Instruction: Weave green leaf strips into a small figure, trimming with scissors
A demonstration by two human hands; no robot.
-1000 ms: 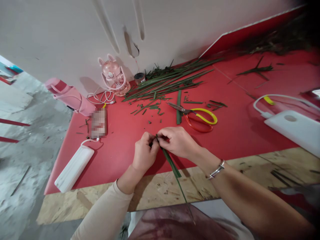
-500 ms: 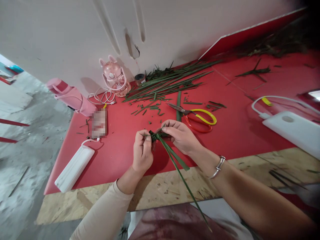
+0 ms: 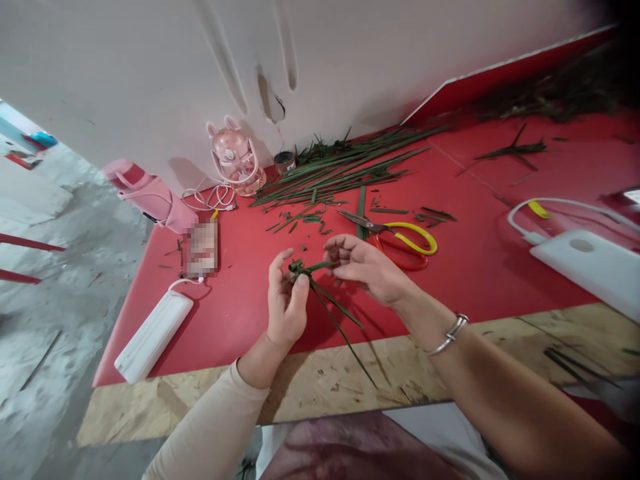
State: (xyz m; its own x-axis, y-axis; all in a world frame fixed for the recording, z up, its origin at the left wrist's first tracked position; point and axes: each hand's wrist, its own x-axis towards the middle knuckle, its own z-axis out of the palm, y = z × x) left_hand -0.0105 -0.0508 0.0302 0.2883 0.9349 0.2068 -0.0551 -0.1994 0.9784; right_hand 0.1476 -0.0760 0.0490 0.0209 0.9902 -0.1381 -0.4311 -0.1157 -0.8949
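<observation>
We are holding the leaf knot point(image 3: 299, 268) in the left hand point(image 3: 287, 300), its folded head sitting just above the thumb tip, with the thumb closing on its base and the index finger standing loose beyond it. The right hand point(image 3: 367, 270) is curling loosely about the end of a short strip point(image 3: 320, 266) that is reaching from the knot toward its fingertips; whether those are pinching it, we cannot tell. Two thin tails point(image 3: 345, 343) are hanging toward us, between both sets of fingers. To be working well, we should be pressing the left thumb snugly so the folds are not loosening, and be drawing the strip evenly, flat rather than twisted, lest it split. The scissors point(image 3: 374, 227) are lying just beyond the right fingers, out of their way.
</observation>
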